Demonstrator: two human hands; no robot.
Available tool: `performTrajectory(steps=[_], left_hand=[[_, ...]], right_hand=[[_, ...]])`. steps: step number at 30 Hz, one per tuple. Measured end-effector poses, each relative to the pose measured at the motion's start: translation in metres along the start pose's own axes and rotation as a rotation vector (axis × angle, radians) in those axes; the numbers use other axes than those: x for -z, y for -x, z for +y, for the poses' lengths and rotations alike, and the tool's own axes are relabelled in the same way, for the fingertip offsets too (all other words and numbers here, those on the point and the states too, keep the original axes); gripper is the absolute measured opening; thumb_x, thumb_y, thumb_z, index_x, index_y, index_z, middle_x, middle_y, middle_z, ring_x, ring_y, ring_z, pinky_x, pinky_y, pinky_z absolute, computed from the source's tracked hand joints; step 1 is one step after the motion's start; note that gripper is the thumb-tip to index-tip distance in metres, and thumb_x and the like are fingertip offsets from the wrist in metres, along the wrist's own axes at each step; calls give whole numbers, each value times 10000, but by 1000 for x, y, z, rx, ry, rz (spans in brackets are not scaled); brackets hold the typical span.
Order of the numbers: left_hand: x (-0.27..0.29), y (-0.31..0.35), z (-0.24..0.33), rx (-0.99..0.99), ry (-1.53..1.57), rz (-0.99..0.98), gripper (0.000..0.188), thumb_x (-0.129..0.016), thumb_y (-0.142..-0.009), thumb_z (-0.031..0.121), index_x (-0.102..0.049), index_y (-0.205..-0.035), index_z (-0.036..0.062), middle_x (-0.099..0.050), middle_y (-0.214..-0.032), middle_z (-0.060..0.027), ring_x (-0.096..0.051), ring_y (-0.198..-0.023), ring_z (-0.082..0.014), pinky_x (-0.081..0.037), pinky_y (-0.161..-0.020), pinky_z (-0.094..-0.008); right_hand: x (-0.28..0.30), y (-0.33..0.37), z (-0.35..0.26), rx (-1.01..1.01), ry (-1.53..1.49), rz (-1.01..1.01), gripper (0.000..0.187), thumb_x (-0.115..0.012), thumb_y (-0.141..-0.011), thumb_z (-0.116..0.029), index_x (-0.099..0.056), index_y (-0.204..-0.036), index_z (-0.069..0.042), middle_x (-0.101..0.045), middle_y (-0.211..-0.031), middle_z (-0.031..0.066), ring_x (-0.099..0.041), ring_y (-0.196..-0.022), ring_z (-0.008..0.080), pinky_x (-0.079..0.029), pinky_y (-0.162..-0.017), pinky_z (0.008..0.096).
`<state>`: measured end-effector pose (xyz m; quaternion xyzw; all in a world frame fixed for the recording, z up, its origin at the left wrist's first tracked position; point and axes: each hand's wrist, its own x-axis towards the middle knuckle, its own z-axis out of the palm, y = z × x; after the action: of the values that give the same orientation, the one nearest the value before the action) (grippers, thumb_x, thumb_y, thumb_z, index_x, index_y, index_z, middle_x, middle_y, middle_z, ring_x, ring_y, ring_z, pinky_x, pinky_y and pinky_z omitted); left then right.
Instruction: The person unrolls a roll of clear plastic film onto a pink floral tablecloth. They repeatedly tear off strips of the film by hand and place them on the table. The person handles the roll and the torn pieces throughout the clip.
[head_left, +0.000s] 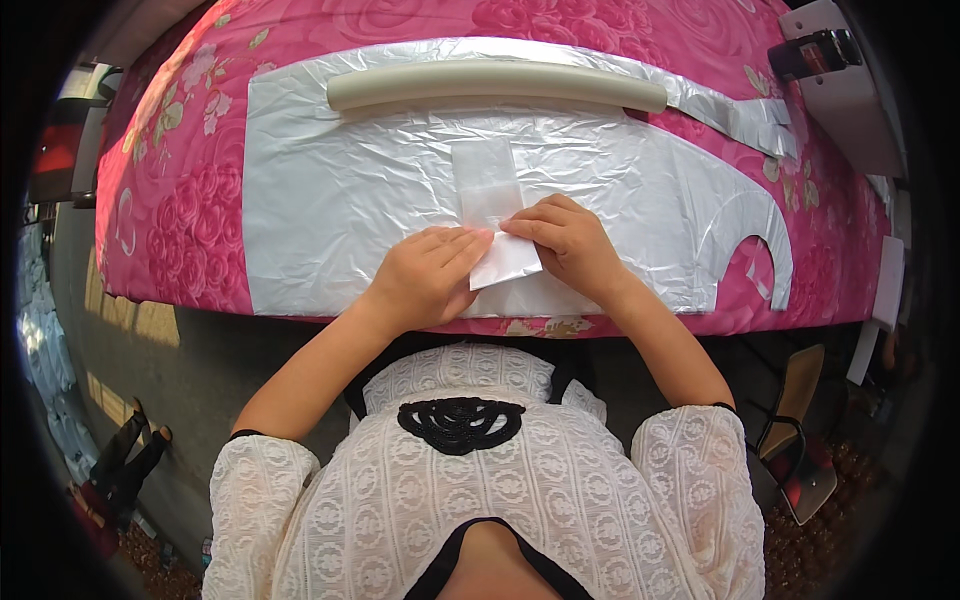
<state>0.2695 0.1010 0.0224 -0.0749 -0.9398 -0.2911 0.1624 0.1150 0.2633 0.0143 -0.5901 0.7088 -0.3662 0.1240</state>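
Plastic sheet point(330, 220), shiny and silvery white, lies on a pink cloth point(200, 235) with roses, on the table right in front of the person. It is thin and full of little wrinkles. Its left edge is straight, and its far edge bends like a hill. Its long way goes from left to right. At the right end, a thin hook curls around a round cut-out and points back toward the person. Another thin tail reaches out at the far right.

A long cream tube point(490, 82), bent a little, lies across the far part of the sheet, also left to right.

The left hand point(430, 268) holds the left side of a small folded white piece point(506, 262), its fingers close together. The right hand point(572, 243) pinches the upper right side, fingertips close. This piece is smooth and shiny, and one corner points toward the person.

A pale strip point(487, 180) lies just past it, its long way going away from the person.
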Motion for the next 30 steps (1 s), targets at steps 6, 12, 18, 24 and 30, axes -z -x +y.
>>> performTrajectory(steps=[6,12,18,24,30], left_hand=[[-3,-16,-2,674,263,12,434,-616,-806,155,-489,-1164,-54,-649,-697,-136,-634,-633,-262,-486,-608,-328],[4,-37,-12,892,488,39,632,-606,-811,134,-302,-1315,-95,-664,-789,-131,-641,-643,-208,-488,-639,-297],[-3,-29,-15,324,-148,174,710,-636,-789,160,-272,-1370,-26,-442,-1293,-207,-516,-1096,-300,-409,-919,-392],[-36,-40,-6,344,-251,-109,865,-589,-797,413,-174,-1382,-70,-161,-1454,-229,-121,-1370,-339,-107,-1092,-481],[-40,-41,-8,423,-237,-227,1089,-566,-713,626,-84,-1398,-70,-71,-1473,-230,-41,-1386,-314,-11,-1107,-456]], right_hand=[[8,-36,-6,-655,-184,-106,260,-582,-840,-272,-697,-860,-40,-628,-627,111,-601,-570,235,-464,-584,315],[19,-60,-6,-879,-201,-265,295,-577,-841,-250,-662,-752,17,-582,-542,54,-546,-491,113,-431,-512,261],[17,-66,4,-899,-258,-300,288,-588,-819,-214,-631,-671,29,-581,-555,66,-569,-505,123,-437,-515,258],[14,-66,7,-879,-266,-303,284,-596,-799,-202,-628,-664,45,-584,-565,76,-580,-510,134,-449,-519,269],[17,-61,-16,-806,-52,-249,216,-635,-738,-190,-630,-677,17,-602,-586,122,-597,-524,203,-465,-537,293]])
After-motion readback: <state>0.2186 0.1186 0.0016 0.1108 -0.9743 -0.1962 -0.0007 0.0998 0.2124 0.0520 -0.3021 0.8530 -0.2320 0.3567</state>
